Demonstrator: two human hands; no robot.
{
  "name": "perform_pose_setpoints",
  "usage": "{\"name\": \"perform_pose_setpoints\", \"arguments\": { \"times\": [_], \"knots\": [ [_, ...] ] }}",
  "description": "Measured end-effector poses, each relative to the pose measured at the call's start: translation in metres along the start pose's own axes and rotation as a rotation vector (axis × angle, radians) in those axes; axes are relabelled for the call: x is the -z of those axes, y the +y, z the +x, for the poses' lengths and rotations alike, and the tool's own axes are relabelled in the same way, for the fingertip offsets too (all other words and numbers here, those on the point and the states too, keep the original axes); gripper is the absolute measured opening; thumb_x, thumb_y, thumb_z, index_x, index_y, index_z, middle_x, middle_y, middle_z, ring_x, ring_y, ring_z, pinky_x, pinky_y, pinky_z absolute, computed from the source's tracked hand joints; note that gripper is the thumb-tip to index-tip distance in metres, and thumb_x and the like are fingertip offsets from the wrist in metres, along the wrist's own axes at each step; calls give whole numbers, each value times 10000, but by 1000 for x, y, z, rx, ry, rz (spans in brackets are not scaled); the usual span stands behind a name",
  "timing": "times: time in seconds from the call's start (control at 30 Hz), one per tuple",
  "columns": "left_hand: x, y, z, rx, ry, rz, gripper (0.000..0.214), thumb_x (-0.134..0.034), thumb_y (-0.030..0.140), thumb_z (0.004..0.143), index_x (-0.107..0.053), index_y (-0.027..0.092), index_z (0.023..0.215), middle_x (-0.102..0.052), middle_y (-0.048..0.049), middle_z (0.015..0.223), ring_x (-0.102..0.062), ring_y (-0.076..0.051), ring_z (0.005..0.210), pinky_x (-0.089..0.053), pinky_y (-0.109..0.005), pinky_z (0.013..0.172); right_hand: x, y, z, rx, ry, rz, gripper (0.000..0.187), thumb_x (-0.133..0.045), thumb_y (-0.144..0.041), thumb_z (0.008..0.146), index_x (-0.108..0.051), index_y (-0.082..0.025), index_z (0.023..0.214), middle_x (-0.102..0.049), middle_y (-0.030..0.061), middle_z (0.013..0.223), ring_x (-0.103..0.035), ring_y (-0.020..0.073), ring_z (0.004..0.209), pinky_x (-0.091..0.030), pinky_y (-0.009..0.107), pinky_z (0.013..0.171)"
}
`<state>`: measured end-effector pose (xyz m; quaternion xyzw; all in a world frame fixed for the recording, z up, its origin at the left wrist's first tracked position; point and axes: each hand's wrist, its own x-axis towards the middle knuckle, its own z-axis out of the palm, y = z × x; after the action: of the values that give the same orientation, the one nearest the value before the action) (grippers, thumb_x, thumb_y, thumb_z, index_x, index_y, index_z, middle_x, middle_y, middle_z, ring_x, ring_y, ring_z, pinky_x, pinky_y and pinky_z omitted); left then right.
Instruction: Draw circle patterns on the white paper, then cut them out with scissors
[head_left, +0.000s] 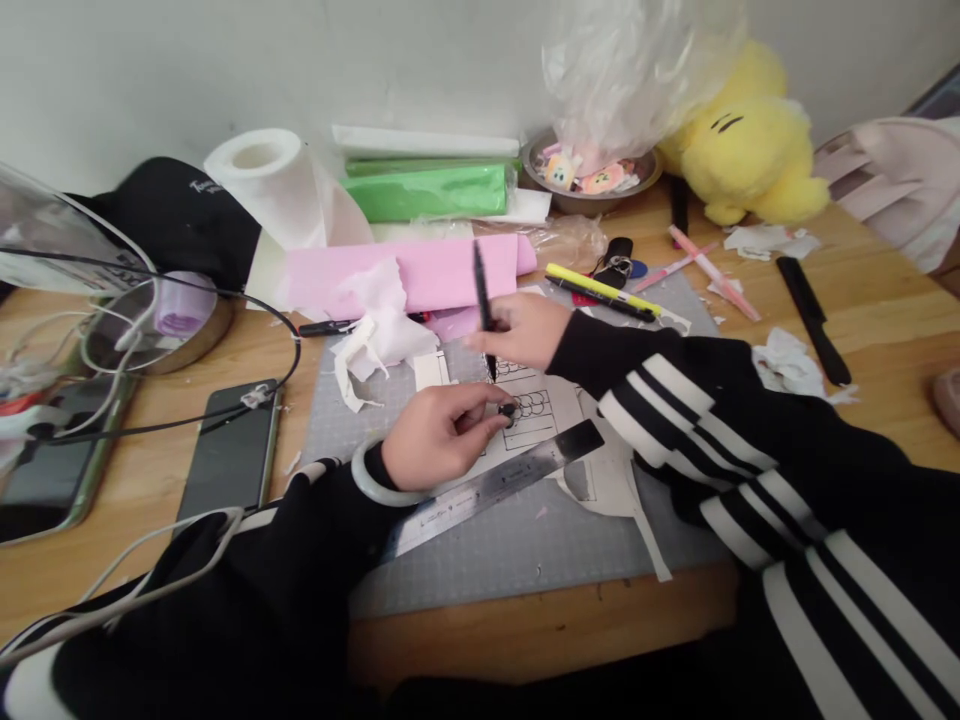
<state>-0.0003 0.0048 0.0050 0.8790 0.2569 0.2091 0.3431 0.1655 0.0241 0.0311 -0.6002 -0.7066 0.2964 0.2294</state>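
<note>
My right hand [517, 335] grips a black pen [481, 300] nearly upright, its tip on a white paper with printed outlines [536, 415]. My left hand [442, 435], a pale bangle at the wrist, rests curled on that paper with its fingertips pinched on a small dark thing, perhaps a pen cap [510, 409]. A steel ruler [495, 485] lies slanted just below the left hand. Everything sits on a grey cutting mat [525, 540].
Pink foam sheet [420, 275], green sheet [431, 190], paper roll [274, 185] and crumpled tissue [375, 330] lie behind the mat. Two phones [229, 450] and cables are at the left. Pens [600, 290], a black comb [814, 320], a yellow plush toy [750, 140] and a metal bowl [592, 180] are at the right.
</note>
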Motion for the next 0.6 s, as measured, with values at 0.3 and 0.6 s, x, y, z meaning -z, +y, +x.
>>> {"name": "perform_pose_setpoints", "arguments": {
  "times": [0.3,0.6],
  "knots": [
    [-1,-1,-2,6,42,17,159,-572,204,765,-684,115,833,-402,78,403,-321,-53,377,-312,-170,409,-21,-2,6,129,-304,12,160,-562,-231,796,-563,-111,691,-520,-28,610,-458,81,584,-317,202,576],
    [-2,-1,-3,-14,54,6,171,-574,206,772,-699,106,834,-442,60,400,-365,-61,373,-340,-174,412,-26,-1,10,85,-408,122,119,-554,-134,802,-515,-127,690,-526,-38,629,-477,78,621,-345,201,627]
  ]
}}
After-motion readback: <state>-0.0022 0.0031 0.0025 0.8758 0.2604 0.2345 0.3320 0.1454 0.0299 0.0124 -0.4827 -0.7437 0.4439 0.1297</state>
